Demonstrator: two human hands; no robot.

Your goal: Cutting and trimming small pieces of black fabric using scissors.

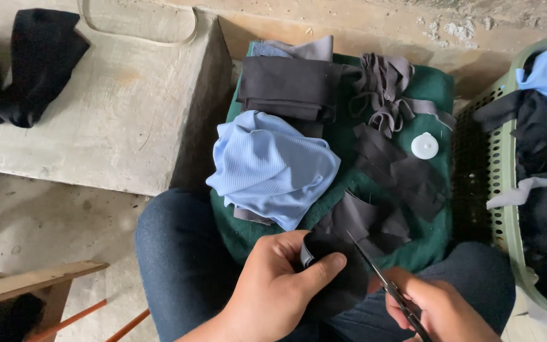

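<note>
The left hand [273,285] is pinching a piece of black cloth [333,278] low in the view, its fingers [321,266] closed over the near edge with the thumb lying across the top. The right hand [441,310] is gripping a pair of scissors [381,278], fingers closed round the handles, and the blades are pointing up and away over the black cloth, just beside the left thumb. Whether the blades are biting into the cloth cannot be told.

The person is sitting, and the cloth is lying over their lap on a green blanket [435,85] that is covering both knees in blue trousers [172,253]. On the blanket a crumpled light blue shirt [270,168] is resting just beyond the left hand. Behind it a folded dark garment [286,85] is lying, and to its right a heap of dark strips [384,88] is spreading. More cut dark pieces [400,174] are lying between the strips and the scissors, near a small white round lid [425,145].

At the right a green basket [508,183] is holding dark and blue clothes. At the left a concrete block [102,107] is carrying a black rag [30,63].
</note>
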